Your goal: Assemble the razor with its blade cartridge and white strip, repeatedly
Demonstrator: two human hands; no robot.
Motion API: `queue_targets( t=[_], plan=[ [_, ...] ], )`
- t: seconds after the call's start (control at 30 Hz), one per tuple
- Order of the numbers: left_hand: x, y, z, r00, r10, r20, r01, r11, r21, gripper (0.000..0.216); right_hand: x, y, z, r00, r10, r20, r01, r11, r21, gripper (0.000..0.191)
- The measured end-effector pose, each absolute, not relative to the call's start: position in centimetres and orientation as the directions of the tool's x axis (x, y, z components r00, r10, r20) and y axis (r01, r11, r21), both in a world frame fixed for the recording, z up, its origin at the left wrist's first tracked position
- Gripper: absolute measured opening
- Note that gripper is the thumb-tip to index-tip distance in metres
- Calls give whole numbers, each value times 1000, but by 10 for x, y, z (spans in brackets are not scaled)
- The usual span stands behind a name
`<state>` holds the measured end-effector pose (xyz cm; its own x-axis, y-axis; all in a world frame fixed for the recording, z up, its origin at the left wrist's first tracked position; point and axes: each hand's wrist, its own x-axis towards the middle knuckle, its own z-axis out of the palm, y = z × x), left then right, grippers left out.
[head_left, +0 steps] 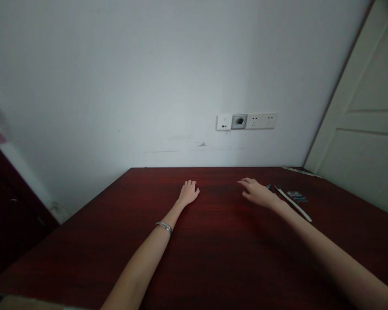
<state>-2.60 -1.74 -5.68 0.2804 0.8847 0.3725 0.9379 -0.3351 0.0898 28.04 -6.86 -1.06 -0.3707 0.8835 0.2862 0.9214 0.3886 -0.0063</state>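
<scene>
My left hand (188,192) lies palm down on the dark red wooden table (197,258), fingers slightly spread and holding nothing. A silver bracelet (164,227) circles that wrist. My right hand (257,192) reaches in from the right, its fingers stretched out and apart, with nothing visible in them. Just beyond its wrist is a small dark object (269,187), partly hidden by the hand. To the right of it lies a long, narrow, whitish strip (293,204) with a dark tip. Beside the strip is a small, clear-and-bluish flat item (297,196), too small to name.
A thin pale strip (300,172) lies along the table's back right edge. Behind the table rises a white wall (168,86) with a row of sockets (245,121). A pale panelled door (368,112) stands at the right, and dark furniture (13,206) at the left.
</scene>
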Motion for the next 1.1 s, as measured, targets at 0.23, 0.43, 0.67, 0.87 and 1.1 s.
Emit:
queue_targets(
  t=[0.23, 0.43, 0.67, 0.87, 1.1],
  plan=[
    [-27, -15, -58, 291, 886, 362, 929, -352, 115, 32, 225, -78, -59, -334, 902, 272, 920, 375, -112, 47],
    [-26, -15, -57, 292, 892, 345, 923, -358, 145, 31, 231, -78, -66, -296, 902, 315, 911, 366, -191, 43],
    [-26, -14, -58, 298, 892, 341, 918, -365, 154, 31, 230, -79, -65, -312, 890, 333, 902, 388, -190, 42],
    [-27, -13, -59, 305, 884, 355, 914, -377, 152, 31, 231, -78, -65, -311, 889, 336, 900, 389, -195, 42],
    [-26, -14, -56, 304, 889, 342, 913, -374, 160, 32, 238, -83, -48, -264, 874, 408, 899, 376, -223, 37]
  ],
)
